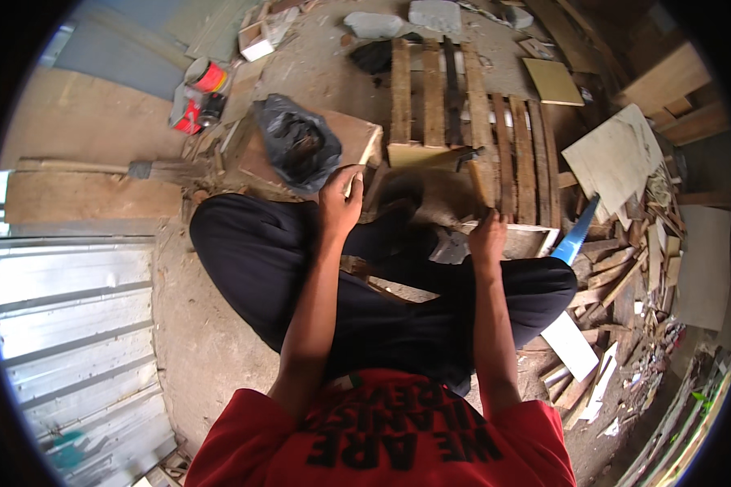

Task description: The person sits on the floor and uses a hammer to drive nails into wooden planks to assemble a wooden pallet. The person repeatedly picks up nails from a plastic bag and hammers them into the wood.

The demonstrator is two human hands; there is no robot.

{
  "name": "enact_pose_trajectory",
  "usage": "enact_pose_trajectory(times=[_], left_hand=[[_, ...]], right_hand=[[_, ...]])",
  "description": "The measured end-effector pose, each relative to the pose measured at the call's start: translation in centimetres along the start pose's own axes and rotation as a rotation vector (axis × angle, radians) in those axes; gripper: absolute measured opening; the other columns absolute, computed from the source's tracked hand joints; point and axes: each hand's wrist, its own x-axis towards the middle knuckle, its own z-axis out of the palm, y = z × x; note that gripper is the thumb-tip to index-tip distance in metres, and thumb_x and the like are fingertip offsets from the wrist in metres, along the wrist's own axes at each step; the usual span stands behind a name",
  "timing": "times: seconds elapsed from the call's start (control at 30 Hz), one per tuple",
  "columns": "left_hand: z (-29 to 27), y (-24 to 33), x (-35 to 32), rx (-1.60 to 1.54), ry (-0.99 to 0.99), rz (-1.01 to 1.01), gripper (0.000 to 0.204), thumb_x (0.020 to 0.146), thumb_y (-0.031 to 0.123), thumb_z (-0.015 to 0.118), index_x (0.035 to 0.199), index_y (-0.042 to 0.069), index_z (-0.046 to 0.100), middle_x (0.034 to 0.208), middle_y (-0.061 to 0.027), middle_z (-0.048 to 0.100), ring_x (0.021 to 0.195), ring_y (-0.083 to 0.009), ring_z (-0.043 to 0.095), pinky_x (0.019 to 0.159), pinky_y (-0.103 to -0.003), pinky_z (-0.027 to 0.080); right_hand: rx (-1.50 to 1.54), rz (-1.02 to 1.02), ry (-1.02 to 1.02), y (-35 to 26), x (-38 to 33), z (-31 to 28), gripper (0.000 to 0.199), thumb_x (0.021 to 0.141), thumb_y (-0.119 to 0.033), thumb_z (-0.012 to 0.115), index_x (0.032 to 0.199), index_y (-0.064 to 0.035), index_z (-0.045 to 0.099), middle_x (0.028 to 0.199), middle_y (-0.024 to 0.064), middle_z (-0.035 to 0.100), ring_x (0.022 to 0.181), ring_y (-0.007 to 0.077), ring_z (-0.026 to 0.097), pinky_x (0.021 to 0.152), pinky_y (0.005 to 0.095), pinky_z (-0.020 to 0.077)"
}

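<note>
My right hand [487, 235] is closed around the lower handle of a hammer [481, 183]. The dark hammer head points up and away, close to the slatted wooden pallet [503, 134]. My left hand [341, 201] is curled with thumb and fingers together, at the near edge of a black plastic bag [300, 146]. Whatever those fingers hold is too small to make out. Beneath the bag lies a wide wooden board [357, 134]. A thin yellowish plank [418, 156] lies across the pallet's near end, left of the hammer head.
A blue saw blade [575, 234] stands beside my right knee, near a pile of wood scraps [617, 268]. On the left are a broom [150, 170], red cans [206, 75] and corrugated metal sheet [81, 316]. A pale board [613, 154] leans at the right.
</note>
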Motion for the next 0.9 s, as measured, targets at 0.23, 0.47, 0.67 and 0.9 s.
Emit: enact_pose_trajectory(times=[0.23,0.47,0.67,0.9], left_hand=[[-6.0,-4.1,1.6,0.043,0.294,-0.016,0.017,0.093,0.004,0.061,0.107,0.002,0.069,0.104,-0.0137,0.071,0.094,-0.0307,0.068,0.082,-0.039,0.053],[-7.3,-12.5,6.2,0.428,0.199,-0.007,0.026,0.091,0.013,0.064,0.116,0.006,0.065,0.114,-0.0167,0.063,0.110,-0.0395,0.058,0.096,-0.049,0.045],[-5.4,-15.1,3.7,0.509,0.184,0.129,0.035,0.087,0.015,0.069,0.121,0.011,0.060,0.125,-0.0112,0.056,0.122,-0.0345,0.052,0.106,-0.051,0.037],[-6.5,-13.9,2.8,0.369,0.167,0.090,0.041,0.080,0.007,0.071,0.119,0.011,0.060,0.124,-0.0102,0.057,0.122,-0.0343,0.052,0.107,-0.050,0.036]], right_hand=[[0.270,-0.052,0.077,0.0,-0.3,0.7,0.038,0.085,0.001,0.061,0.122,0.0077,0.054,0.107,0.0302,0.058,0.099,0.0499,0.056,0.089,0.0545,0.0460],[-0.030,-0.054,0.094,-1.6,-0.4,1.7,0.036,0.092,-0.012,0.063,0.122,0.0066,0.054,0.118,0.0280,0.054,0.107,0.0480,0.053,0.092,0.0548,0.0446],[-0.178,-0.115,0.209,-6.6,-0.6,-0.3,0.043,0.093,-0.018,0.067,0.128,0.0028,0.053,0.126,0.0261,0.052,0.118,0.0445,0.051,0.098,0.0532,0.0435],[0.475,-0.563,-0.059,-26.0,2.4,0.1,0.033,0.088,-0.009,0.070,0.118,-0.0011,0.059,0.119,0.0213,0.060,0.113,0.0412,0.057,0.096,0.0480,0.0468]])
